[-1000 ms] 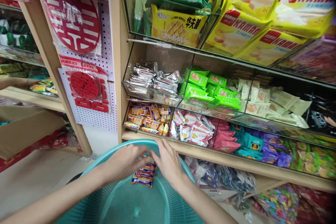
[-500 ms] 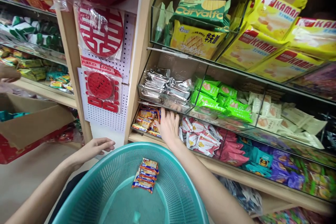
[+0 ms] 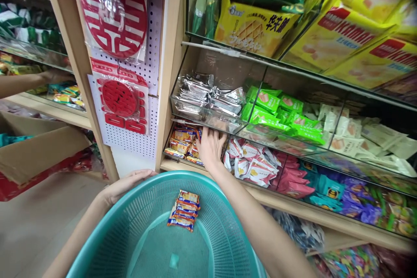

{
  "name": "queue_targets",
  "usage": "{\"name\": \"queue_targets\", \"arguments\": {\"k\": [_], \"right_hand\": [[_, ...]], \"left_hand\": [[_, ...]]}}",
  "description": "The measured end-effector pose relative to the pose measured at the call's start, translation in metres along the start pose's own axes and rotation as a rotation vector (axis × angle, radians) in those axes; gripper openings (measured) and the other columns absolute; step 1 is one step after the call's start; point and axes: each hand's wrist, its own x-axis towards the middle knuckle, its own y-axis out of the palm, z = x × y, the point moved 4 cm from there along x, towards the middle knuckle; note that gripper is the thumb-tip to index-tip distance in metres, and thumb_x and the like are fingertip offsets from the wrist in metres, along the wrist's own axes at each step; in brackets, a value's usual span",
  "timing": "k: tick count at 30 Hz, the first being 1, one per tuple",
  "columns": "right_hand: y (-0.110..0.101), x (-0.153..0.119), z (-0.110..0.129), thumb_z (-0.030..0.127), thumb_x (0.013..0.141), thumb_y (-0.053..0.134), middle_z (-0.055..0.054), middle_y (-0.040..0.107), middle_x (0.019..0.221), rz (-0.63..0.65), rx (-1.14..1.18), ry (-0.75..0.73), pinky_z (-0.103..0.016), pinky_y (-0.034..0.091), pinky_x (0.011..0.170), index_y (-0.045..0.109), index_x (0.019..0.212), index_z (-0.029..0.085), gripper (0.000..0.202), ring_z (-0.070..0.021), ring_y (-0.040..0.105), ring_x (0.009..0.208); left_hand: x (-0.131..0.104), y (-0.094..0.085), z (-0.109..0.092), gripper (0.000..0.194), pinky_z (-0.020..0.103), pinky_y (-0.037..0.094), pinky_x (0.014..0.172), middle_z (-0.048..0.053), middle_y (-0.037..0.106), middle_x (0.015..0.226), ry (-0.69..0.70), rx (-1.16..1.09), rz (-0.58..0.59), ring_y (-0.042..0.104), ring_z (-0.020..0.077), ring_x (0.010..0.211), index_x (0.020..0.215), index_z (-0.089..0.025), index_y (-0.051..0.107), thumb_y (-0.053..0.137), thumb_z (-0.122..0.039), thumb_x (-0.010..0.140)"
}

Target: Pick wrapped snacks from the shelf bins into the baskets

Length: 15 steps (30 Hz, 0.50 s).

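My right hand reaches into the lowest shelf bin, its fingers spread and bent over small orange-and-blue snack packets; the fingertips are partly hidden. My left hand lies along the outer left side of a teal plastic basket, its fingers stretched out beside the rim. Inside the basket, a few matching packets lie in an overlapping row on the mesh wall and bottom.
White-and-red packets fill the bin to the right. Silver sachets and green packets sit one shelf above. Red decorations hang on a pegboard. At the left, another person's arm reaches over a cardboard box.
My left hand has moved against the basket's side. My right hand remains in the bin, its fingers shifted slightly. The view is closer to the shelves. The other person's arm reaches further right.
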Motion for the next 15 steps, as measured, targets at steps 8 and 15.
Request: {"name": "queue_targets", "arguments": {"k": [8, 15], "right_hand": [[-0.001, -0.013, -0.002, 0.027, 0.087, 0.047, -0.016, 0.062, 0.114, -0.083, 0.089, 0.068, -0.052, 0.021, 0.101, 0.042, 0.124, 0.013, 0.04, -0.0302, 0.047, 0.11], [-0.01, -0.038, 0.007, 0.024, 0.09, 0.045, -0.012, 0.059, 0.124, -0.229, 0.172, -0.102, -0.049, 0.015, 0.107, 0.034, 0.135, 0.016, 0.047, -0.0233, 0.046, 0.119]], "left_hand": [[-0.005, 0.003, 0.001, 0.038, 0.033, 0.046, 0.093, 0.005, 0.07, 0.1, -0.026, -0.017, -0.057, 0.061, 0.0241, 0.1, 0.093, -0.017, 0.07, 0.071, -0.047, 0.07], [-0.007, 0.005, 0.003, 0.036, 0.033, 0.047, 0.089, 0.004, 0.069, 0.098, -0.019, -0.023, -0.021, 0.061, 0.0238, 0.097, 0.093, -0.017, 0.068, 0.071, -0.046, 0.071]]}}
